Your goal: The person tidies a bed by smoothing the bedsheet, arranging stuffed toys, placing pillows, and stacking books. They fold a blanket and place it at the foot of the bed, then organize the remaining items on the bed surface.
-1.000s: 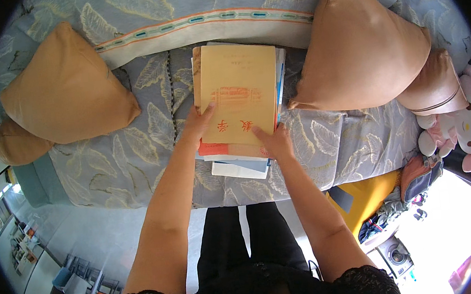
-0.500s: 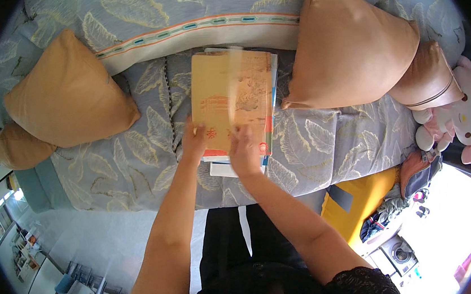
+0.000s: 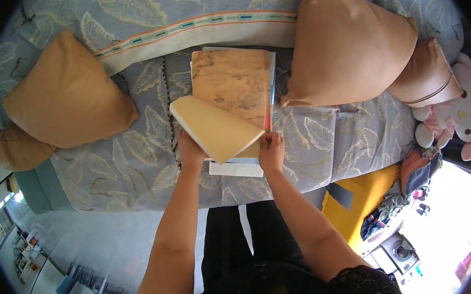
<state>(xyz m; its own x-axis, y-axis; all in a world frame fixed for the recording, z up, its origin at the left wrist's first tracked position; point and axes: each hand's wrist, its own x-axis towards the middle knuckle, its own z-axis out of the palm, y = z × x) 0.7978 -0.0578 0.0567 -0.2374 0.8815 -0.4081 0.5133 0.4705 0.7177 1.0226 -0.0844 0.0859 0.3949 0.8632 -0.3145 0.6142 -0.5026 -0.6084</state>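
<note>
A stack of thin booklets and papers lies on the grey leaf-patterned sofa seat. On top is a tan booklet [image 3: 232, 71] with a faded landscape picture. A cream-yellow leaf [image 3: 216, 127] is bent up over its lower half; whether it belongs to the same booklet I cannot tell. My left hand [image 3: 191, 151] grips the raised leaf at its lower left edge, its fingers partly hidden behind it. My right hand [image 3: 271, 154] pinches the lower right corner. Below the stack, a white paper edge [image 3: 235, 168] sticks out towards me.
Tan cushions lie on both sides, a large one [image 3: 350, 45] at right and another [image 3: 66, 95] at left. A plush toy [image 3: 461, 111] sits at the far right. Beyond the seat's front right corner is a yellow piece [image 3: 360, 203] with clothes beside it.
The cream-yellow leaf has come up and bent towards the lower left, uncovering the landscape picture. My right hand has moved right to the corner; my left has shifted slightly left and down.
</note>
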